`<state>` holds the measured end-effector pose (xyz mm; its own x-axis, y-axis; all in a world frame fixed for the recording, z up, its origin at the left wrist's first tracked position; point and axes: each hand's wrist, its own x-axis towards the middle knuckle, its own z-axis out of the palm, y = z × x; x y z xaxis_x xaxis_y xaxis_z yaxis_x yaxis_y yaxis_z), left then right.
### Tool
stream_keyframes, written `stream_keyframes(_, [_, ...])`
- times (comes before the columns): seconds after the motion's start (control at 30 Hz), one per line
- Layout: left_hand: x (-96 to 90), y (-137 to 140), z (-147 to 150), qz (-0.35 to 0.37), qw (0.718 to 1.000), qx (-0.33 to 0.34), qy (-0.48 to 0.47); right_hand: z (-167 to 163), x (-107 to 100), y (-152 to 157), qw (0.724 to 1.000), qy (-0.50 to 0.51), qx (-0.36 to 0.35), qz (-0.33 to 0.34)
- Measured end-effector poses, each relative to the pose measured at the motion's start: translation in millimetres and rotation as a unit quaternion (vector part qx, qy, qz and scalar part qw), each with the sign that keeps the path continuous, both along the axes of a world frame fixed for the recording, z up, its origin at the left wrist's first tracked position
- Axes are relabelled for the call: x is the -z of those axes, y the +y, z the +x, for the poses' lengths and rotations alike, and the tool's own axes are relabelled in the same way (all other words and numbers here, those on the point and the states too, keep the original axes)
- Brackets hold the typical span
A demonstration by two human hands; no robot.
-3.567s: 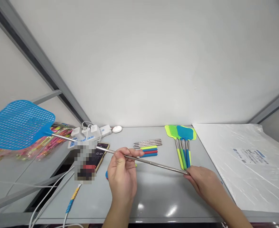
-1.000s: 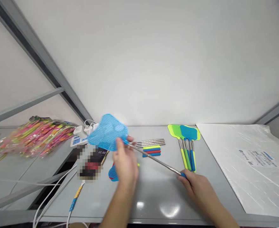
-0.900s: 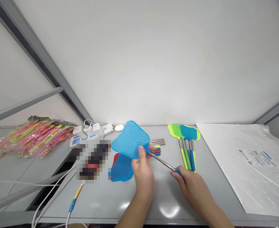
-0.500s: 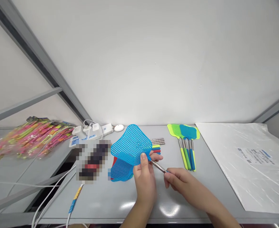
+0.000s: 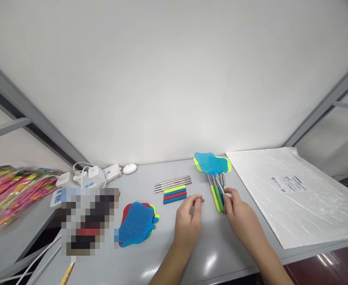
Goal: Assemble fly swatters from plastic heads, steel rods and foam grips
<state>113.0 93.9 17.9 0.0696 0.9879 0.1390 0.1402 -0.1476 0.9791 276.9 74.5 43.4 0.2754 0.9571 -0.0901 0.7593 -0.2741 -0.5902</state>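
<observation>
My right hand (image 5: 233,209) is closed round the handle end of a blue fly swatter (image 5: 205,161), whose mesh head lies over other swatters at the right of the table. Below it the green handles (image 5: 214,196) of those swatters show, with metal rods and blue heads partly covered. My left hand (image 5: 188,217) hovers near the middle of the table, empty, its fingers loosely bent and the thumb apart. Left of it are a row of metal rods (image 5: 172,183) and yellow, red and blue grips (image 5: 174,195). Loose swatter heads (image 5: 137,221), blue on top, lie stacked further left.
White chargers sit in a power strip (image 5: 91,184) at the back left, near a white oval device (image 5: 129,169). A blurred patch (image 5: 91,225) covers something in front. A white wrapped sheet (image 5: 286,190) lies at right. Colourful bagged goods (image 5: 10,194) fill the far left.
The blue swatter has moved right, from in front of me onto the swatter pile, held by my right hand. My left hand has let go of its head. The view has swung right.
</observation>
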Motion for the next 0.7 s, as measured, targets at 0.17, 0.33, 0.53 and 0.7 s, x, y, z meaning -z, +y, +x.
stream_keyframes(0.17, [9.3, -10, 5, 0.119, 0.982, 0.066, 0.132, 20, -2, 36, 0.990, -0.131, 0.035, -0.042])
stream_keyframes(0.33, [13.8, -10, 3, 0.151, 0.969, 0.082, 0.176, 19, 4, 69, 0.991, -0.131, 0.022, -0.020])
stream_keyframes(0.53, [17.2, -10, 4, 0.175, 0.961, 0.084, 0.196, 17, 14, 76, 0.990, -0.141, 0.018, -0.017])
stream_keyframes(0.7, [16.1, -11, 7, 0.191, 0.953, 0.096, 0.216, 16, 18, 72, 0.988, -0.151, 0.004, -0.032])
